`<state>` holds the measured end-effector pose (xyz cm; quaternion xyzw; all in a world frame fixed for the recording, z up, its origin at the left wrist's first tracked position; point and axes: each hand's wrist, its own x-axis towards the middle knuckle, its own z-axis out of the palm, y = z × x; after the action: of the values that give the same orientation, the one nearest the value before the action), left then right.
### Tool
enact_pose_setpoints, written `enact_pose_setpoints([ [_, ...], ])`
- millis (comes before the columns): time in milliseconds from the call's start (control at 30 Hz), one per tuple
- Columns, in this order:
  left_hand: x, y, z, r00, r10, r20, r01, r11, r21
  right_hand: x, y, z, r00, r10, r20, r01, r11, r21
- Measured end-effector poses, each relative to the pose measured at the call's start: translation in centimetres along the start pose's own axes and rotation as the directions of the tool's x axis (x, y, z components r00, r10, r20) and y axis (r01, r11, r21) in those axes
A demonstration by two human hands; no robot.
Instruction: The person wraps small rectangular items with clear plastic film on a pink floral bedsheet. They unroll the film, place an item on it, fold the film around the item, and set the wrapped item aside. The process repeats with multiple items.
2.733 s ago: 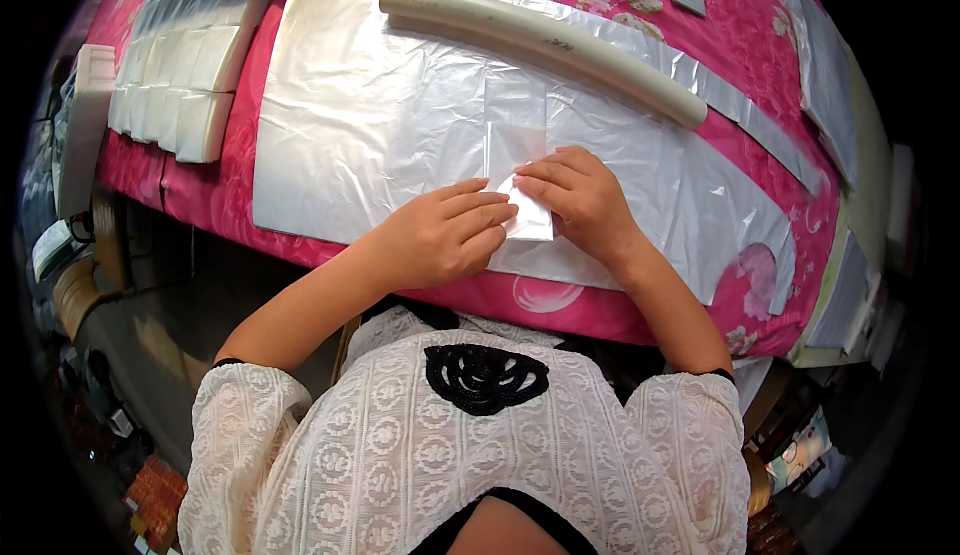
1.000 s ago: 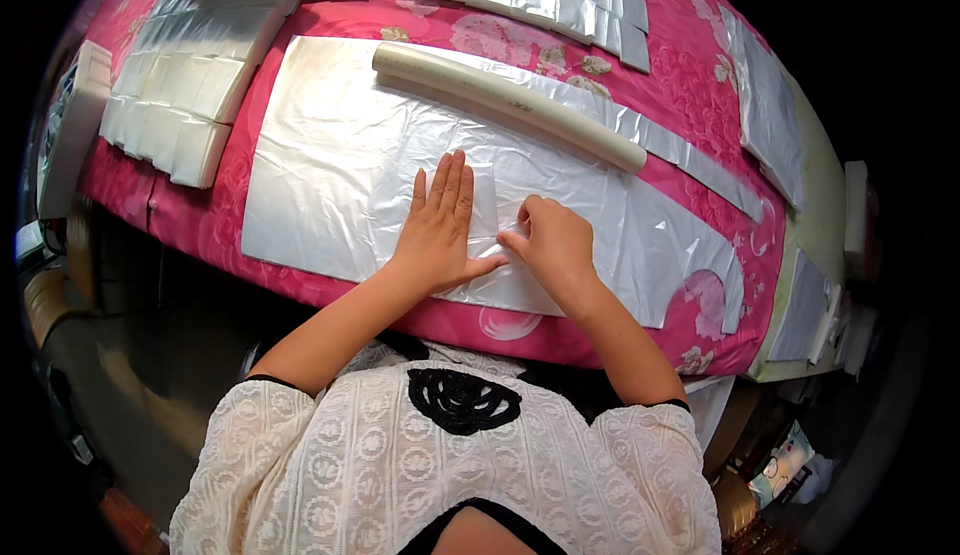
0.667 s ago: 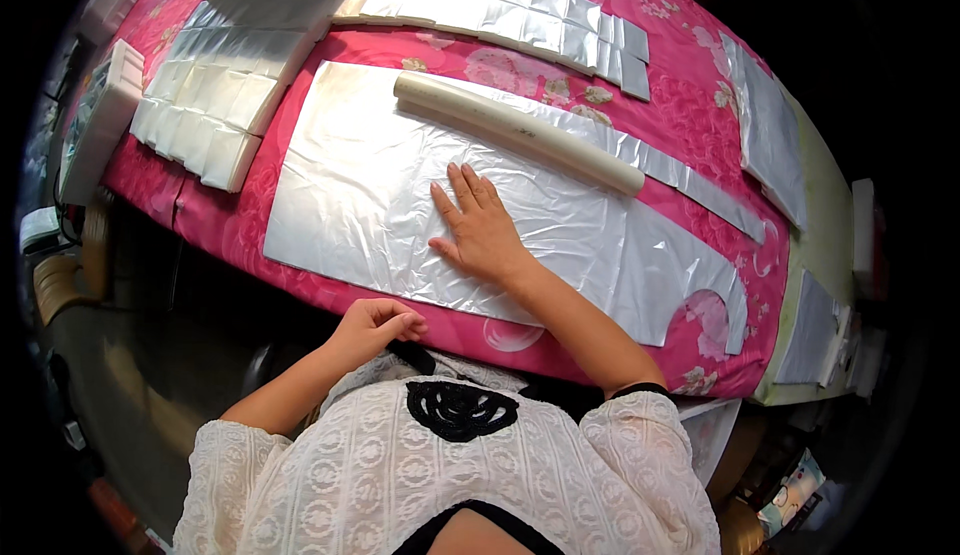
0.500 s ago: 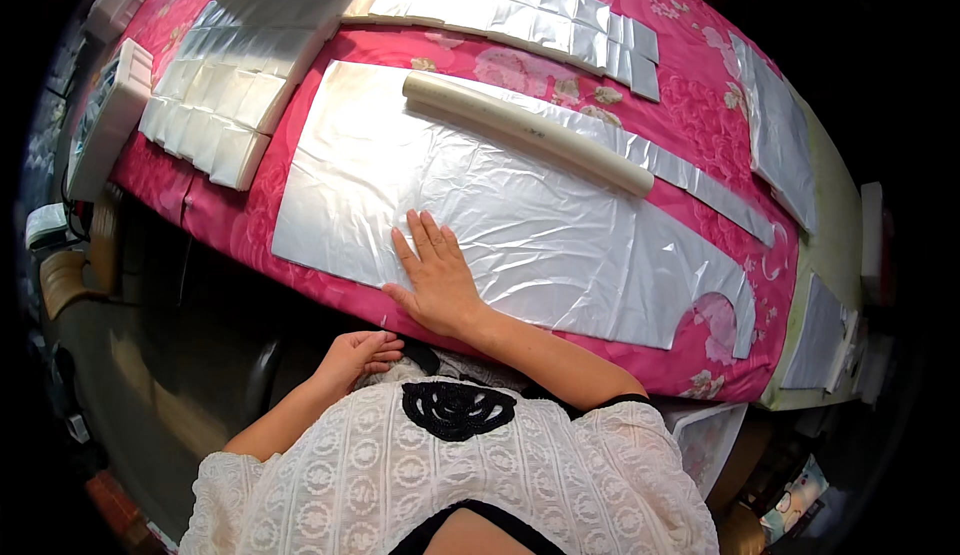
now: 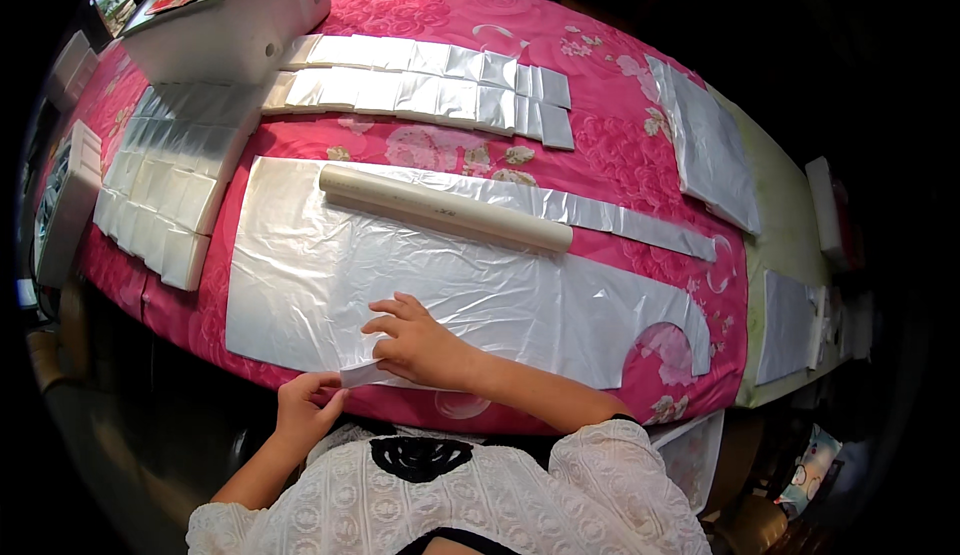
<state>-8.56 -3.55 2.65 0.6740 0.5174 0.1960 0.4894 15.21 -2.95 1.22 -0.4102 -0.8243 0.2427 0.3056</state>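
Note:
A stack of white plastic vest-handle bags (image 5: 290, 265) lies flat on the table, its two handle strips pointing right. My left hand (image 5: 308, 405) pinches the near edge of the bags between thumb and fingers. A narrow strip of that edge is lifted between my hands. Just right of it, my right hand (image 5: 425, 347) rests over the bag edge, fingers spread and bent; its thumb is hidden. Across the far part of the bags lies a pale plastic tube (image 5: 445, 212).
Rows of folded white packets (image 5: 410, 95) lie at the back, with more packets (image 5: 165, 180) at the left. A white foam box (image 5: 220, 35) stands back left. Other flat bags (image 5: 705, 145) lie at the right on the pink flowered cloth (image 5: 610, 175).
My left hand has come up from beside my lap to the near bag edge and closed on it. My right hand has gone from lying flat to bent fingers. The view has shifted.

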Motion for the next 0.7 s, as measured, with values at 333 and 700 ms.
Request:
enact_pose_setpoints([
  [333,3.3,1.2,1.5,0.94,0.34,0.036,-0.341,0.94,0.021,-0.8,25.8,-24.0,0.339,0.538,-0.772,-0.345,0.834,0.43],
  [700,4.5,1.0,1.3,0.956,0.293,-0.002,-0.293,0.956,-0.011,0.5,33.2,-26.3,0.212,0.518,-0.829,-0.966,0.24,-0.097],
])
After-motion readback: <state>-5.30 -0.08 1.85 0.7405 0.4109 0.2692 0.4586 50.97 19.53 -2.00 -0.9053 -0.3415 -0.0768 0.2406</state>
